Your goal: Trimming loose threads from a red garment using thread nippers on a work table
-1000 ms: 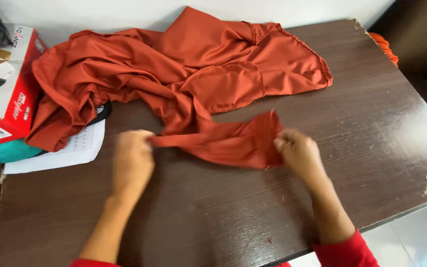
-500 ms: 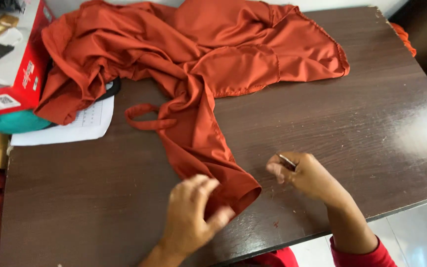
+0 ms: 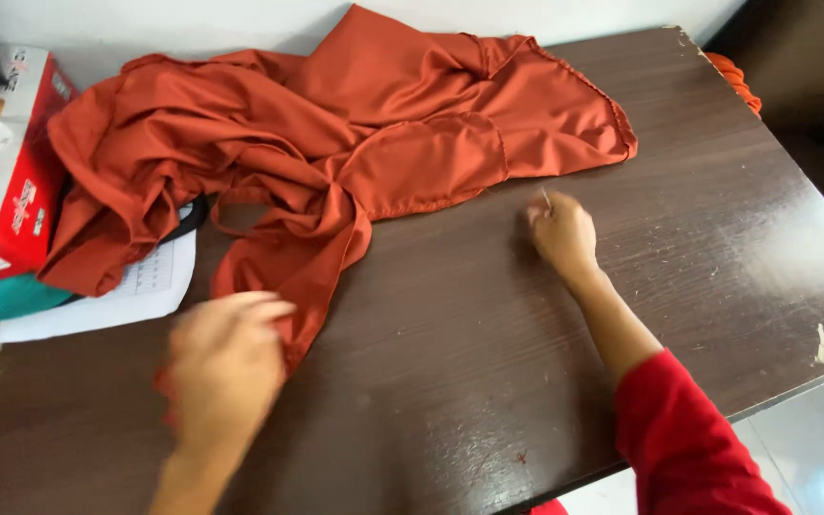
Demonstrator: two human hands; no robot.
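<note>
On the dark wooden table (image 3: 698, 238), your left hand (image 3: 226, 367), blurred, lies open-fingered on the lower tip of the rust-orange cloth (image 3: 336, 162), which sprawls across the table's far half. Your right hand (image 3: 562, 232) rests apart from the cloth, fingers pinched on a thin needle-like item (image 3: 545, 198). A red box (image 3: 11, 181) and paper sheet (image 3: 135, 286) sit left.

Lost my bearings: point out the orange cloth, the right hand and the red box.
orange cloth (image 3: 374, 143), head view, middle of the bunched fabric.
right hand (image 3: 561, 232), head view, back of the hand.
red box (image 3: 26, 195), head view, red side wall.
</note>
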